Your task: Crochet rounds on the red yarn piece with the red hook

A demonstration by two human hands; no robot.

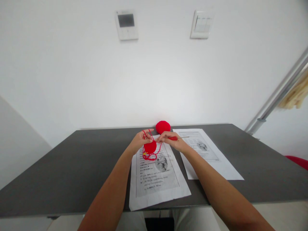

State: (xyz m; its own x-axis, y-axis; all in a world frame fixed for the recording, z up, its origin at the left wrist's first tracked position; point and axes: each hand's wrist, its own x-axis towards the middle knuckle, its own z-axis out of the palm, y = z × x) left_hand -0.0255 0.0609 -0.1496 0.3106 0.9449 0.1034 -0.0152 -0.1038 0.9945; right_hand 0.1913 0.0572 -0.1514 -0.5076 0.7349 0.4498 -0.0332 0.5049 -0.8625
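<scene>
My left hand (141, 141) pinches the edge of a round red crochet piece (150, 147), with red yarn running up over its raised fingers. In my right hand (172, 139) is a crochet hook (173, 138) with a red grip; its thin shaft sticks out to the right, and its tip is at the crochet piece. Loose loops of red yarn (151, 158) hang below the piece, beside a small yellow marker (144, 153). Just behind my hands, a red ball of yarn (163, 127) rests near the wall.
One printed sheet (158, 195) lies under my hands, reaching toward the table's front edge. A second printed sheet (211, 154) lies to the right, partly beneath my right forearm. The dark table (84, 166) meets a white wall. A grey pole (276, 102) leans at the right.
</scene>
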